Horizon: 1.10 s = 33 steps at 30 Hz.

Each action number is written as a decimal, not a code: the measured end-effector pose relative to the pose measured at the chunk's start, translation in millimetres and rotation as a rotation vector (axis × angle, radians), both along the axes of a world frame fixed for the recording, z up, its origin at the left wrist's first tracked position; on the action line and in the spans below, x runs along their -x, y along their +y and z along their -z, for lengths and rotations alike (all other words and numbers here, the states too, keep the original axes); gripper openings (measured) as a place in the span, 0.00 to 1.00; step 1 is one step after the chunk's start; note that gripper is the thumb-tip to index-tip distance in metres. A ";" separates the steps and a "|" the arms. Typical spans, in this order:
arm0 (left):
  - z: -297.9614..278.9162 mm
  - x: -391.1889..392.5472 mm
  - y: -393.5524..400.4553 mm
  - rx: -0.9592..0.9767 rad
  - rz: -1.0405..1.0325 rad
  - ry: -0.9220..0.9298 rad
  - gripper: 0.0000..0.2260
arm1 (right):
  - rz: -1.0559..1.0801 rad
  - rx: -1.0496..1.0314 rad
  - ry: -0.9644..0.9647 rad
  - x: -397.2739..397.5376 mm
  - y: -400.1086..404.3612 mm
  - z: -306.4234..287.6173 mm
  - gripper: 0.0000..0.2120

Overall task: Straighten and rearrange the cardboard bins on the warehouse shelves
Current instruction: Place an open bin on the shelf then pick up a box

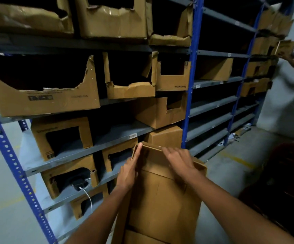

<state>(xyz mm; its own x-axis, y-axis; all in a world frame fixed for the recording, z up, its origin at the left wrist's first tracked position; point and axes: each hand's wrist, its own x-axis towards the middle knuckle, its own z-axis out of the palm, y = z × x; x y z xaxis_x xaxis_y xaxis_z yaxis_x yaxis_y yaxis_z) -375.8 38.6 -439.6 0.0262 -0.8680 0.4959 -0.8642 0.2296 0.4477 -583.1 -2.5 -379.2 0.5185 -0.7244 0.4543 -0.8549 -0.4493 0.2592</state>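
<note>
Cardboard bin (162, 194) held just before the blue shelf post (188, 110), left hand (129, 170) flat along its left wall, fingers straight, right hand (179, 161) pressing its far flap, fingers loosely bent, torn bins (42, 101) left of the post

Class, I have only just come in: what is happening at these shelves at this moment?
A person stands at blue-framed warehouse shelves stocked with torn cardboard bins. Both hands are on one cardboard box held out in front of the lower shelves. The left hand lies with straight fingers along the box's left top edge, and the right hand rests on its top flap. At far right, another person handles cardboard at a further rack.
</note>
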 end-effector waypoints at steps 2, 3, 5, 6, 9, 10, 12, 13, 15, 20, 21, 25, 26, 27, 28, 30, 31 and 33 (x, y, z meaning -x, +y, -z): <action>-21.0 -1.9 -7.5 0.051 -0.034 0.045 0.50 | 0.006 0.171 -0.033 12.7 1.8 -1.4 0.30; -31.8 -3.5 -10.3 0.075 -0.057 0.067 0.50 | 0.011 0.208 -0.022 21.8 1.7 1.7 0.37; -50.0 -7.0 -16.1 0.125 -0.101 0.101 0.50 | 0.066 0.192 0.021 42.0 0.8 14.8 0.46; -57.4 -8.6 -19.9 0.148 -0.122 0.122 0.50 | 0.121 0.172 0.000 49.4 0.9 21.8 0.48; -79.6 -12.6 -29.8 0.200 -0.139 0.203 0.51 | 0.291 0.034 -0.189 54.9 6.2 35.5 0.40; -87.4 -13.6 -33.1 0.217 -0.138 0.230 0.51 | 0.327 -0.025 -0.222 53.7 9.0 37.4 0.34; -102.0 -15.4 -39.9 0.237 -0.138 0.260 0.50 | 0.322 -0.106 -0.267 52.4 13.4 34.9 0.27; -107.2 -15.9 -42.2 0.242 -0.137 0.243 0.49 | 0.310 -0.124 -0.298 51.1 13.1 31.8 0.27; -111.9 -16.8 -46.5 0.247 -0.116 0.191 0.47 | 0.301 -0.143 -0.356 50.9 8.5 27.2 0.28; -73.9 -9.9 -31.5 0.053 0.023 0.051 0.49 | 0.267 -0.138 -0.562 52.5 -6.7 9.2 0.23; -53.3 -7.2 -22.7 -0.057 -0.019 -0.036 0.48 | 0.246 -0.136 -0.603 51.7 -9.0 2.5 0.19; 27.2 5.6 14.7 -0.291 -0.185 -0.142 0.26 | 0.192 -0.121 -0.744 45.8 -15.7 -23.5 0.12; 36.6 9.5 21.8 -0.312 -0.205 -0.087 0.23 | 0.179 -0.118 -0.747 43.0 -16.1 -27.3 0.11; 39.9 12.4 27.2 -0.314 -0.218 -0.035 0.20 | 0.167 -0.114 -0.739 40.5 -16.7 -29.0 0.11; 39.5 14.7 30.7 -0.306 -0.220 0.000 0.17 | 0.161 -0.121 -0.736 38.5 -17.1 -29.2 0.11; 36.6 13.8 30.8 -0.254 -0.200 0.081 0.12 | 0.147 -0.136 -0.765 38.6 -20.6 -27.7 0.12; 32.8 12.9 29.9 -0.232 -0.197 0.113 0.11 | 0.122 -0.148 -0.794 40.6 -24.0 -25.1 0.15; 24.9 9.1 27.0 -0.196 -0.224 0.161 0.09 | 0.048 -0.222 -0.907 45.5 -24.6 -18.6 0.27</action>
<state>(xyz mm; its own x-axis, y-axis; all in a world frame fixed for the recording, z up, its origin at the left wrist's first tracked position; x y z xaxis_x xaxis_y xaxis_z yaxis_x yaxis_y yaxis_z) -384.8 65.6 -464.5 0.2919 -0.9102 0.2940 -0.7980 -0.0623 0.5994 -628.6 -27.0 -360.6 0.0008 -0.8548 0.5189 -0.7074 -0.3672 -0.6039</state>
